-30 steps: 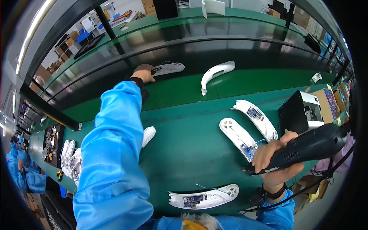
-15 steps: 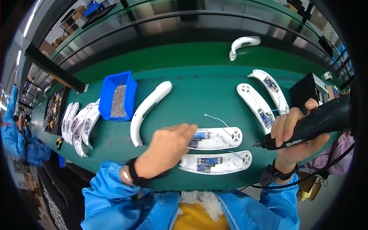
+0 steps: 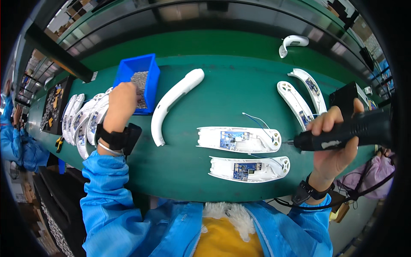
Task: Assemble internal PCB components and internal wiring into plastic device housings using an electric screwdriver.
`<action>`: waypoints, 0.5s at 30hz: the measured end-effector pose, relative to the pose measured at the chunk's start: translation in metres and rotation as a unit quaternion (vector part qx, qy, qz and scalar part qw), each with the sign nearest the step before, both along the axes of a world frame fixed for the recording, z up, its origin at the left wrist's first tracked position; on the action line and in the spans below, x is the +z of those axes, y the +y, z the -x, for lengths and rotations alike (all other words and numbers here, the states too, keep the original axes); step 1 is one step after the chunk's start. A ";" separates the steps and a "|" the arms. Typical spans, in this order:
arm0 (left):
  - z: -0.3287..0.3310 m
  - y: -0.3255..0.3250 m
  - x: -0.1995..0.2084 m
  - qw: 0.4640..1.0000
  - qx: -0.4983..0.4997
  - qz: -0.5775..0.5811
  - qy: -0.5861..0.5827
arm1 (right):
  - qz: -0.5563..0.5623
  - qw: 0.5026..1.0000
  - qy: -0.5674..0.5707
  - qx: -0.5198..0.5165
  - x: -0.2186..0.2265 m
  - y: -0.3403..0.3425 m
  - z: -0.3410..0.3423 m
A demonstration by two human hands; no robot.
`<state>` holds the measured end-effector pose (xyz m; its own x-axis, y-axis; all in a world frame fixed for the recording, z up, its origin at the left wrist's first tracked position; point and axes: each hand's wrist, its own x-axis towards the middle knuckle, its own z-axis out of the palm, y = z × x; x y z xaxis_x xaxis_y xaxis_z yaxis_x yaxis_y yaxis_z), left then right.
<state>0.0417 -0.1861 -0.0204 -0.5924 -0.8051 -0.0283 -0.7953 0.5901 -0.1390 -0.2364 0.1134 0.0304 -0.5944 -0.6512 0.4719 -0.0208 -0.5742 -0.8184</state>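
Note:
My right hand (image 3: 332,141) is wrapped round a black electric screwdriver (image 3: 364,130), its bit pointing left beside the round end of a white curved shell (image 3: 209,136). That shell holds a blue circuit board (image 3: 233,139) and thin blue and white wires. A second open shell (image 3: 220,167) with a board lies parallel, nearer me. At the blue bin (image 3: 153,85), my left hand (image 3: 123,100) reaches over the near left rim to small grey pieces (image 3: 140,79) that look like screws. Its fingertips are hidden behind the hand.
A closed white curved piece (image 3: 171,100) lies mid-table. Several board-filled shells (image 3: 87,120) are stacked at left, near a black tray (image 3: 58,103). Two more shells (image 3: 295,100) lie at right. Another white piece (image 3: 295,40) sits at the back. A black cable (image 3: 317,205) hangs lower right.
My left hand has moved from the farther of the two middle shells, leftward and away, to the blue bin. The right hand still grips the screwdriver. The whole view has shifted a little.

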 end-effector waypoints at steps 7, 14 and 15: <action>-0.004 0.008 -0.003 0.988 -0.056 0.034 0.138 | -0.006 0.997 -0.052 0.057 0.000 -0.014 -0.006; 0.007 0.027 0.024 0.949 -0.116 0.009 0.294 | 0.028 0.996 -0.009 0.086 0.001 -0.028 -0.014; 0.021 0.047 0.039 0.927 -0.113 -0.054 0.353 | 0.058 0.993 0.004 0.101 0.001 -0.029 -0.015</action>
<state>0.0207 -0.1386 0.0181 -0.6478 -0.6726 0.3579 -0.5200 0.7336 0.4375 -0.2213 0.0847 0.0315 -0.4527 -0.6979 0.5550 0.0990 -0.6579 -0.7466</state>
